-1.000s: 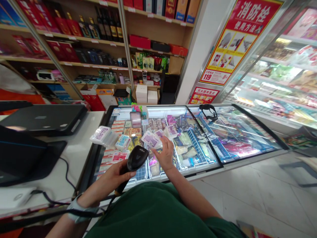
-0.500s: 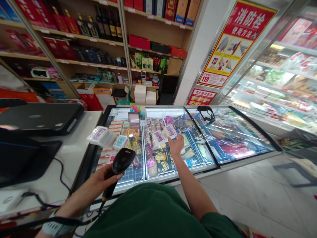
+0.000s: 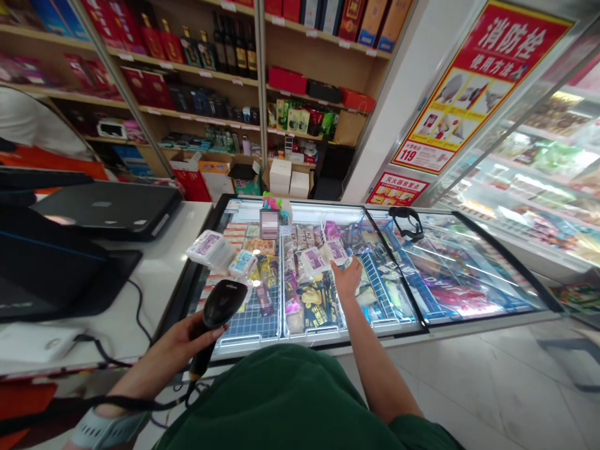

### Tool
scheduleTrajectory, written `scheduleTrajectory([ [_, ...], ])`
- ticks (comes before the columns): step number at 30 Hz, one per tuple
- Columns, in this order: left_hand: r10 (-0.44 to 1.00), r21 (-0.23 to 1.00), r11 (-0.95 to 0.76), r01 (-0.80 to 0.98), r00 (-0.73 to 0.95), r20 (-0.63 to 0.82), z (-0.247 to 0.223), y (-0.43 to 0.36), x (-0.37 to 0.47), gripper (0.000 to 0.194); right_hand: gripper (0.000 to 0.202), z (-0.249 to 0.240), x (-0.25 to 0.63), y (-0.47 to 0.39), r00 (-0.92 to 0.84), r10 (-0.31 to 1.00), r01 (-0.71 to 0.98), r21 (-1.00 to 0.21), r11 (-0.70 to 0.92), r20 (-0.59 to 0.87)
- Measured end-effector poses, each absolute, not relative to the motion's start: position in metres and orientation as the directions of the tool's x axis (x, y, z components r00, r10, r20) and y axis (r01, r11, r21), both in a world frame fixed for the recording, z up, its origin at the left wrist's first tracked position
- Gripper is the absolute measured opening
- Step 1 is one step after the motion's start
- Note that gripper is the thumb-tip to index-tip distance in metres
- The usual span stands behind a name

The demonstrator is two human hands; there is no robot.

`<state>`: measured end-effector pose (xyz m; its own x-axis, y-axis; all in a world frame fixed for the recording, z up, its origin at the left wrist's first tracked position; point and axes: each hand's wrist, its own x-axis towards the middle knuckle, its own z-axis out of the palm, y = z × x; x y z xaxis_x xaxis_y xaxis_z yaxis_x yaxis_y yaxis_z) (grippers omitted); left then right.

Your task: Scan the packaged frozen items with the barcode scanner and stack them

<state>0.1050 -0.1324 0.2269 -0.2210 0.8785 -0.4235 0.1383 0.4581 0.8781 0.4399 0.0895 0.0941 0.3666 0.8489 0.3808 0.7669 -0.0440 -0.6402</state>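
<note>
My left hand (image 3: pixel 190 340) is wrapped round the handle of a black barcode scanner (image 3: pixel 225 303), its head over the near left part of the glass-topped freezer (image 3: pixel 300 340). My right hand (image 3: pixel 347 280) reaches over the glass, thumb apart from the fingers, at the near edge of a white pack with a purple label (image 3: pixel 336 251). The thumb is close to that pack; contact is unclear. A similar purple-labelled pack (image 3: pixel 313 261) lies just left of it. Further left are stacked clear packs (image 3: pixel 206 247) and a blue-labelled pack (image 3: pixel 242 262).
A small stand with a blurred card (image 3: pixel 269 225) and a black strap-like object (image 3: pixel 405 223) rest on the freezer. To the left, a counter (image 3: pixel 187 215) carries a black laptop-like device (image 3: pixel 107 209) and cables. Shelves with bottles and boxes (image 3: pixel 280 176) stand behind.
The view has swung left, so most things appear further right. My right hand has shifted slightly away from the purple-labelled pack, fingers wider. The scanner has moved slightly left against the freezer.
</note>
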Motion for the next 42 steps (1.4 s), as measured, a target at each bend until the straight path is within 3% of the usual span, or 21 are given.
scheduleTrajectory([
  [4, 0.865, 0.861, 0.491, 0.132, -0.19, -0.464, 0.224, -0.141, 0.087, 0.069, 0.058, 0.114, 0.431, 0.08, 0.257, 0.84, 0.793, -0.601, 0.099, 0.477],
  [7, 0.857, 0.856, 0.502, 0.128, -0.21, -0.471, 0.222, -0.149, 0.075, 0.063, 0.043, 0.121, 0.402, 0.071, 0.035, 0.831, 0.786, -0.529, 0.321, 0.555],
  [11, 0.852, 0.858, 0.496, 0.132, -0.263, -0.452, 0.218, -0.161, 0.064, 0.063, 0.037, 0.112, 0.342, 0.053, -0.348, 0.872, 0.752, -0.452, 0.479, 0.345],
  [17, 0.856, 0.871, 0.479, 0.107, -0.277, -0.437, 0.208, -0.181, 0.05, 0.058, 0.053, 0.082, 0.262, 0.027, -0.598, 0.793, 0.702, -0.401, 0.588, 0.116],
  [23, 0.843, 0.87, 0.486, 0.078, -0.302, -0.444, 0.205, -0.193, 0.043, 0.058, 0.07, 0.062, 0.221, 0.023, -0.651, 0.758, 0.722, -0.349, 0.598, -0.046],
  [27, 0.819, 0.861, 0.506, 0.056, -0.344, -0.459, 0.207, -0.198, 0.041, 0.055, 0.067, 0.053, 0.211, 0.023, -0.656, 0.75, 0.729, -0.33, 0.599, -0.087],
  [35, 0.831, 0.852, 0.511, 0.115, -0.318, -0.456, 0.209, -0.195, 0.039, 0.052, 0.062, 0.053, 0.216, 0.018, -0.652, 0.756, 0.72, -0.358, 0.594, -0.055],
  [42, 0.851, 0.875, 0.479, 0.073, -0.281, -0.443, 0.219, -0.176, 0.048, 0.059, 0.069, 0.076, 0.251, 0.016, -0.61, 0.788, 0.711, -0.386, 0.588, 0.077],
])
